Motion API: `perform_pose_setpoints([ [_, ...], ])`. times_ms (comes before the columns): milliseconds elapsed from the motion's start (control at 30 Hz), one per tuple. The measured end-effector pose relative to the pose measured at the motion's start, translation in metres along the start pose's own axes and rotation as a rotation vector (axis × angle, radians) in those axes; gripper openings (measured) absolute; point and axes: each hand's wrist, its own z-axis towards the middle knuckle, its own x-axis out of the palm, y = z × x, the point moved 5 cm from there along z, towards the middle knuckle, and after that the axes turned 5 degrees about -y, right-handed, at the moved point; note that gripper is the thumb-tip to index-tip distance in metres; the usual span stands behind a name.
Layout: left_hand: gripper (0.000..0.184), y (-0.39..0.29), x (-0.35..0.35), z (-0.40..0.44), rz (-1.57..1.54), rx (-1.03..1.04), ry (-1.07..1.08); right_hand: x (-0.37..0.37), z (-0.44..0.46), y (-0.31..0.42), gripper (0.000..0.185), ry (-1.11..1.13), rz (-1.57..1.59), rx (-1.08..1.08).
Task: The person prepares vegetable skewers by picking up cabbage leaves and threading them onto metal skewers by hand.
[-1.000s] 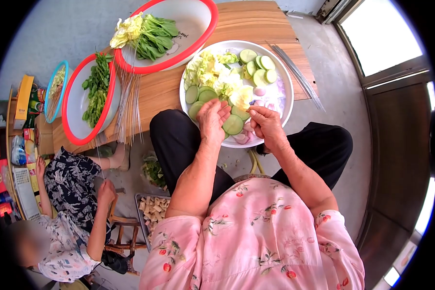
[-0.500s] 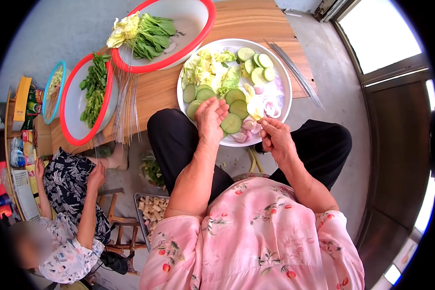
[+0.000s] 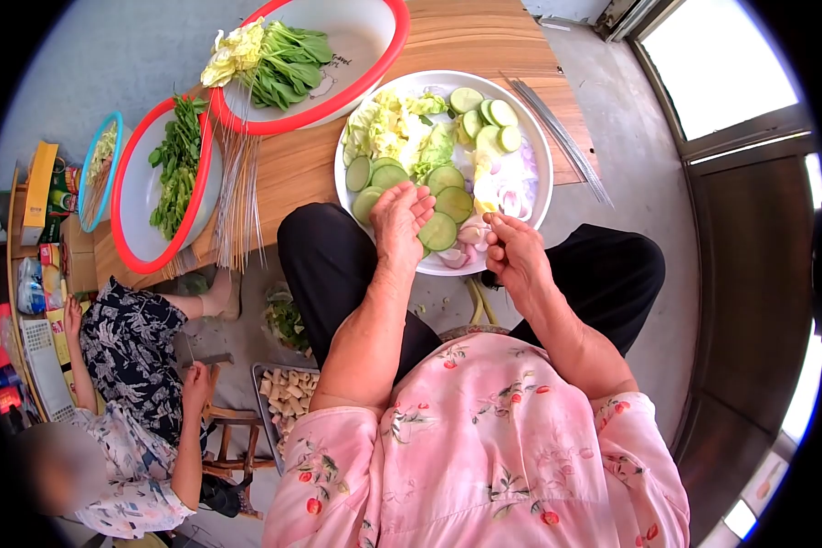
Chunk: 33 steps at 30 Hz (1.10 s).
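Note:
A round white tray (image 3: 544,183) lies across my lap and the table edge, holding pale yellow-green cabbage leaves (image 3: 388,128), green squash-like slices (image 3: 447,203) and pinkish onion pieces (image 3: 519,187). My left hand (image 3: 400,219) is over the tray's near left side, beside the slices, its fingers curled together; whatever they hold, if anything, is hidden. Over the near right rim, my right hand (image 3: 518,251) is closed in a pinch at the lower end of a small yellow leaf piece (image 3: 486,203). Any thin stick between the hands cannot be made out.
Metal skewers (image 3: 557,137) lie right of the tray. Red-rimmed basins (image 3: 382,68) hold leafy greens, with filled skewers hanging over the table edge (image 3: 283,173). Another person (image 3: 137,365) sits at left, near a metal tray of pale chunks (image 3: 286,402). A wooden stool (image 3: 233,438) stands between us.
My right hand has drawn slightly left and up, and less of the yellow leaf shows. My left hand hardly moves. The other person's raised hand has lowered.

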Motion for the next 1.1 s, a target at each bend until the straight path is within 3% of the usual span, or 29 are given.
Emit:
perform_pose_setpoints([
  [233,0.025,0.002,0.0,0.001,0.02,-0.002,0.004,0.002,0.021,0.002,0.015,0.001,-0.084,-0.003],
  [500,0.027,0.002,-0.002,0.002,-0.004,-0.007,0.004,-0.012,0.028,0.007,0.022,0.037,-0.221,-0.237],
  [1000,0.025,0.001,0.0,0.003,0.023,-0.006,-0.003,0.005,0.028,0.01,0.017,0.008,-0.137,-0.013],
  [1100,0.022,0.001,-0.002,0.005,0.037,-0.003,0.016,0.011,0.035,0.015,0.017,0.025,-0.175,-0.054],
])
